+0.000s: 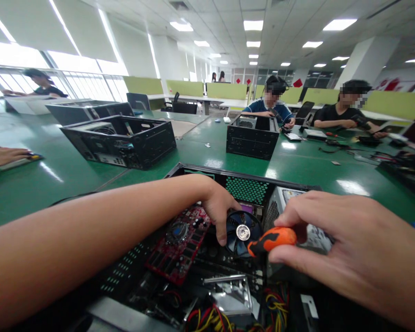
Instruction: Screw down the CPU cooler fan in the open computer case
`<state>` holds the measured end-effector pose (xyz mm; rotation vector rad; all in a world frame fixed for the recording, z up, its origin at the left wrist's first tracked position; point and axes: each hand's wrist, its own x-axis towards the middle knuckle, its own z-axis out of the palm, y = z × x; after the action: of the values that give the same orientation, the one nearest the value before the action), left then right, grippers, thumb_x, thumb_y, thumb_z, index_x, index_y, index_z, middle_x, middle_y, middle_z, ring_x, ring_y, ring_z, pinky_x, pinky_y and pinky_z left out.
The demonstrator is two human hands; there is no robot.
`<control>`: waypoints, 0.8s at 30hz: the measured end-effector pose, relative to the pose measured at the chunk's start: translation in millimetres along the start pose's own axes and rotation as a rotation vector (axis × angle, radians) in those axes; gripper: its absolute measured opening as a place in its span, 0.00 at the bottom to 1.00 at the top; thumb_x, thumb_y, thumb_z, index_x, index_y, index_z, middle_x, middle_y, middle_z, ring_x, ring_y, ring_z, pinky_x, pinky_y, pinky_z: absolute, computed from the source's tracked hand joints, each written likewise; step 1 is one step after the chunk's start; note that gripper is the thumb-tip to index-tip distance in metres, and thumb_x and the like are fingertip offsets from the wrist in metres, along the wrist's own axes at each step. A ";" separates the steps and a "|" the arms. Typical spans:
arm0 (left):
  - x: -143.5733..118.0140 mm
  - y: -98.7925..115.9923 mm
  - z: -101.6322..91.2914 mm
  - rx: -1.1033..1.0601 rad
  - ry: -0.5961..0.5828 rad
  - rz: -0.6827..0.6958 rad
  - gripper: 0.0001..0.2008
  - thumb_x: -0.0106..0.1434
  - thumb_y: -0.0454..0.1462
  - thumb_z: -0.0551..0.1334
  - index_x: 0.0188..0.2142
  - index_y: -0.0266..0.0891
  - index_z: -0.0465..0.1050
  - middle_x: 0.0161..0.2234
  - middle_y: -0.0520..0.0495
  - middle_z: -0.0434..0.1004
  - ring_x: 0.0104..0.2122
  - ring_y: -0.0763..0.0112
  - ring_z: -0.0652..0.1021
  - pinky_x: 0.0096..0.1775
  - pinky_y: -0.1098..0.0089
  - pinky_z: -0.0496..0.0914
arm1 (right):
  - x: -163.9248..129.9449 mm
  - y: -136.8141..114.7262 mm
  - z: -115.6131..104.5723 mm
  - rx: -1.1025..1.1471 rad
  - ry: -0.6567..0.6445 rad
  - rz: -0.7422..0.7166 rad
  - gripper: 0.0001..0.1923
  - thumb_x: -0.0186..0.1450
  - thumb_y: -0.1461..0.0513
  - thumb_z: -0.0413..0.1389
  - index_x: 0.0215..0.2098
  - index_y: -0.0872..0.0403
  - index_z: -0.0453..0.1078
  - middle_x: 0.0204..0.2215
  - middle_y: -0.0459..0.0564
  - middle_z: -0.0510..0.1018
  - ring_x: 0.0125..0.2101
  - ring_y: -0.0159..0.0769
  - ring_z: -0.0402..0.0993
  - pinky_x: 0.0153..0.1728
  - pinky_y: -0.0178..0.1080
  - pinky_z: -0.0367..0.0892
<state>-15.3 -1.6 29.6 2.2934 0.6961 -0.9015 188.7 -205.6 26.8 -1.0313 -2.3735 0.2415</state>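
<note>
An open black computer case [180, 169] lies before me. Inside it, my left hand [219, 207] reaches across to a dark blue cooling fan [233, 235] with a silver hub, its thumb and fingers closed about the fan's left edge. My right hand [335, 244] grips a screwdriver [281, 237] by its orange and black handle, between thumb and fingers, just right of the fan. The tool's shaft and tip cannot be made out. Left of the fan sits a red circuit board [180, 258]. A silver power supply [279, 198] stands behind my right hand.
Red, yellow and black cables [276, 304] and a shiny metal bracket [230, 295] occupy the case's near part. Other black cases [152, 143] [252, 140] stand across the green table [193, 152]. Several people work around it; one person's hand [7, 157] rests at far left.
</note>
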 end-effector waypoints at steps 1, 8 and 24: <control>0.2 0.7 -0.5 -0.006 0.003 -0.001 0.49 0.42 0.42 0.80 0.66 0.42 0.76 0.60 0.46 0.85 0.57 0.50 0.83 0.61 0.61 0.74 | -0.1 -0.7 -1.4 0.005 -0.004 -0.004 0.11 0.72 0.52 0.66 0.51 0.41 0.86 0.41 0.49 0.91 0.45 0.48 0.88 0.47 0.45 0.82; 2.7 -3.9 -1.6 -0.063 -0.021 0.036 0.50 0.41 0.42 0.80 0.66 0.40 0.76 0.60 0.46 0.85 0.59 0.48 0.81 0.63 0.61 0.73 | 18.4 -10.6 -8.0 0.027 -0.087 -0.094 0.10 0.76 0.60 0.60 0.52 0.42 0.83 0.49 0.47 0.90 0.47 0.42 0.87 0.49 0.40 0.80; 5.4 -1.4 0.5 -0.057 -0.010 0.023 0.49 0.41 0.41 0.81 0.65 0.42 0.77 0.60 0.49 0.85 0.59 0.50 0.82 0.62 0.62 0.73 | 17.6 -13.8 -11.4 -0.114 -0.015 0.003 0.08 0.77 0.58 0.60 0.52 0.40 0.78 0.44 0.39 0.90 0.40 0.35 0.88 0.40 0.35 0.81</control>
<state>-12.9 0.4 24.9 2.2404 0.6810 -0.8710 176.4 -202.9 48.4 -1.0884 -2.4232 0.1167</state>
